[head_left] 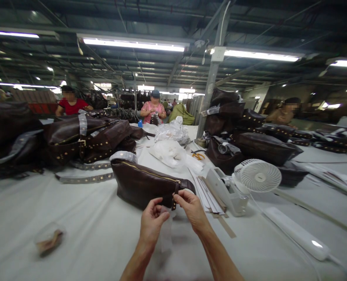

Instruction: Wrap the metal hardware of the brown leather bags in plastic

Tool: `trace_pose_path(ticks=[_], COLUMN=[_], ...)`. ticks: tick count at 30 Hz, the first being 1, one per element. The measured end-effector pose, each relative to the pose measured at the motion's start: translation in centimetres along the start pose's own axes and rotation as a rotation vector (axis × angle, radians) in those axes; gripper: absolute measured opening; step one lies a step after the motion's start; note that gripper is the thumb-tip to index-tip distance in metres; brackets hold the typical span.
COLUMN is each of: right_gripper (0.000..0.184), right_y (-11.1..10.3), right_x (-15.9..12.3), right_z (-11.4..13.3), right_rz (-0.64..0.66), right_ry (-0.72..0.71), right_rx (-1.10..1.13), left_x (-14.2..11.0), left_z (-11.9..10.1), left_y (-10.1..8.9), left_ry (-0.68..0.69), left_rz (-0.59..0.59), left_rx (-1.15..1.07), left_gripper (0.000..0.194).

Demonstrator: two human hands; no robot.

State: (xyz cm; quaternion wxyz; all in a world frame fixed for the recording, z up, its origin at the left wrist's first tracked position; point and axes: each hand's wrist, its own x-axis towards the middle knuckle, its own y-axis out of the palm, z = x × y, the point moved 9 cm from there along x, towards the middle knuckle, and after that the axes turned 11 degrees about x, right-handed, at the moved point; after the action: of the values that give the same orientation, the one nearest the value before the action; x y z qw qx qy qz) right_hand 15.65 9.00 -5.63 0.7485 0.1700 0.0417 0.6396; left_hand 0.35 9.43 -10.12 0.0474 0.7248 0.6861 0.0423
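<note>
A dark brown leather bag lies on the white-covered table just beyond my hands, its gold zipper running along the top. My right hand is closed in a pinch on the bag's leather zipper pull, which hangs down from the slider. Beside it, my left hand is closed, thumb against fingers, on a thin clear plastic strip that trails below. The bag's studded strap, partly wrapped in plastic, stretches out to the left.
More brown bags are heaped at left and right. A white fan, paper strips, scissors and a power strip lie rightward. Plastic bags sit ahead. Coworkers are farther back.
</note>
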Motion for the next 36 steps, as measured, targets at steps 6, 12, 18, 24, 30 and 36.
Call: trace_pose_path(ticks=[6, 12, 18, 24, 30, 36], right_gripper=[0.038, 0.036, 0.037, 0.034, 0.035, 0.037], right_y=[-0.1, -0.1, -0.3, -0.5, -0.5, -0.7], right_x=[0.1, 0.1, 0.4, 0.8, 0.6, 0.2], right_z=[0.1, -0.2, -0.5, -0.5, -0.4, -1.5], right_rz=[-0.01, 0.004, 0.008, 0.008, 0.023, -0.029], right_ry=[-0.009, -0.008, -0.012, -0.019, 0.002, 0.222], right_rx=[0.005, 0.013, 0.021, 0.013, 0.032, 0.085], left_x=[-0.1, 0.1, 0.8, 0.9, 1.2, 1.8], left_z=[-0.3, -0.1, 0.0, 0.2, -0.7, -2.1], left_y=[0.3, 0.5, 1.2, 0.9, 1.5, 1.6], left_ry=[-0.009, -0.039, -0.039, -0.021, -0.001, 0.1], left_rz=[0.028, 0.016, 0.0, -0.04, -0.084, -0.154], left_rx=[-0.022, -0.077, -0.112, -0.098, -0.126, -0.007], left_gripper=[0.046, 0.048, 0.051, 0.042, 0.037, 0.02])
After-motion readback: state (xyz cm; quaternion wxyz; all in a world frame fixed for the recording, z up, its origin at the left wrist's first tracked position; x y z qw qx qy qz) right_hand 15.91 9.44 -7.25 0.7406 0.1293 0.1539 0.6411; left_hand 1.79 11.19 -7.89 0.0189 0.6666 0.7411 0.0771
